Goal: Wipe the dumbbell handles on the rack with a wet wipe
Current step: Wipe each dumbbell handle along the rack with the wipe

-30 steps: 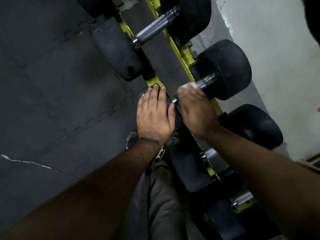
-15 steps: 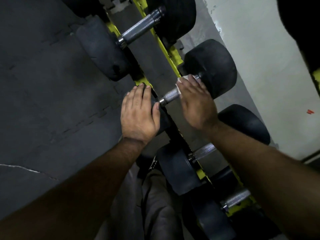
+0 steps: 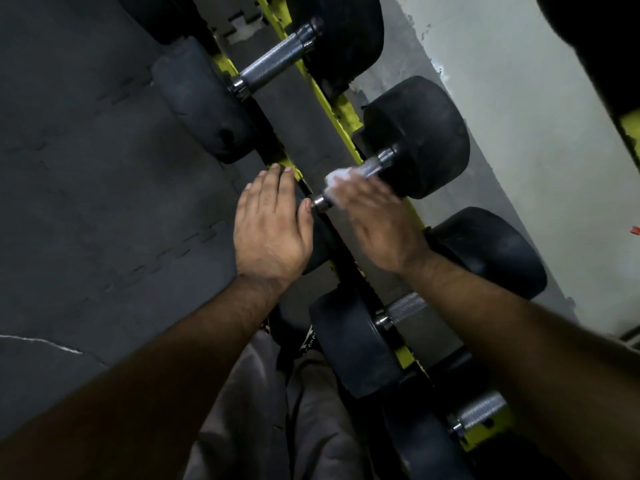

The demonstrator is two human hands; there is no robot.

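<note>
Several black dumbbells lie on a yellow rack [image 3: 341, 110] that runs diagonally through the view. My right hand [image 3: 372, 225] holds a white wet wipe [image 3: 336, 178] around the steel handle [image 3: 372, 166] of the middle dumbbell; the hand is motion-blurred. The handle's bare ends show on both sides of the wipe. My left hand [image 3: 272, 226] rests flat, fingers straight, on that dumbbell's near black head [image 3: 320, 249], which is mostly hidden beneath it. The far head [image 3: 420, 136] is in full view.
Another dumbbell with a knurled handle [image 3: 275, 65] sits farther up the rack, and two more handles [image 3: 405, 306] [image 3: 479, 412] lie nearer me. Dark interlocking floor mats [image 3: 104, 168] spread to the left. A pale wall [image 3: 512, 133] stands right behind the rack. My grey trousers [image 3: 277, 410] show below.
My right hand with the wipe has slid along the handle, from near the far head back toward the near end. My left hand stays on the near head. The camera shifted slightly.
</note>
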